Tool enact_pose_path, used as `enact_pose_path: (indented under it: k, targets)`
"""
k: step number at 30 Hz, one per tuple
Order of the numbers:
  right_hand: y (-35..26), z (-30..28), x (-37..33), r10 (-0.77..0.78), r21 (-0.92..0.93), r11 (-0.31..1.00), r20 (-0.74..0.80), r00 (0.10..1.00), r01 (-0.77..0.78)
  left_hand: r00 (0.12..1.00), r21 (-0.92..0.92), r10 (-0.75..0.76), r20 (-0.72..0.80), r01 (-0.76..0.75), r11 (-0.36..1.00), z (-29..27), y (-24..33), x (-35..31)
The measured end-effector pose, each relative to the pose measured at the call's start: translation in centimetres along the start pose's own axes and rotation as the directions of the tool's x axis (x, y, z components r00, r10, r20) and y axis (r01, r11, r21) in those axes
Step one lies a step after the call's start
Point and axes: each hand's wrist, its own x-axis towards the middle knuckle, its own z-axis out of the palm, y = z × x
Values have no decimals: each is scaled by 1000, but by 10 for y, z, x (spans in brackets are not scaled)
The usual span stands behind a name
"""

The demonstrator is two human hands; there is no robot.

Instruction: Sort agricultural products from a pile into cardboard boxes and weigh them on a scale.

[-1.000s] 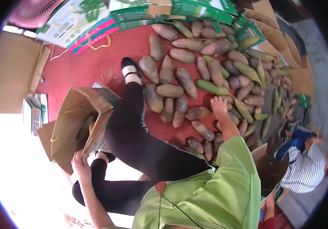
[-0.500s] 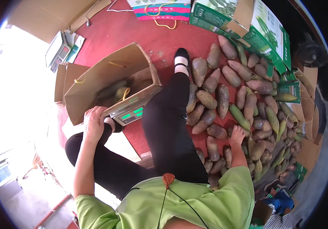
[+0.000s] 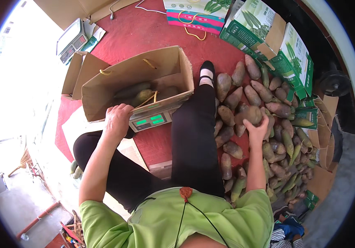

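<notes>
A brownish, thick root vegetable (image 3: 252,114) is gripped in my right hand (image 3: 258,129), raised over the pile of root vegetables (image 3: 277,108) on my right. The pile mixes purple-brown and green ones, long and blunt. My left hand (image 3: 118,120) curls over the near rim of an open cardboard box (image 3: 103,93) with yellow cord handles. A few root vegetables (image 3: 143,97) lie inside it, partly in shadow. Under the box is a scale (image 3: 152,120) with lit green displays. My right fingertips are partly hidden behind the vegetable.
My outstretched leg (image 3: 194,144) lies between scale and pile. Printed green-and-white boxes (image 3: 291,62) stand at the far right. A pink-and-blue box (image 3: 194,21) is at the back. Another scale (image 3: 72,41) sits far left by a smaller carton (image 3: 78,74). Another person (image 3: 289,227) is at lower right.
My right hand has come up and away from the near part of the pile and now holds a root vegetable. My left hand stays at the box rim. The whole view has shifted slightly.
</notes>
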Motion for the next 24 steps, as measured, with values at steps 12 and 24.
enact_pose_path:
  k: [12, 24]
  targets:
    - [-234, 151, 14, -594, 369, 804, 447, 669, 467, 1000, 7, 23, 0, -23, 1000, -1, -5, -2]
    - [-207, 183, 11, -628, 55, 748, 382, 678, 662, 998, 49, -22, 65, 19, 999, 0, -6, -1]
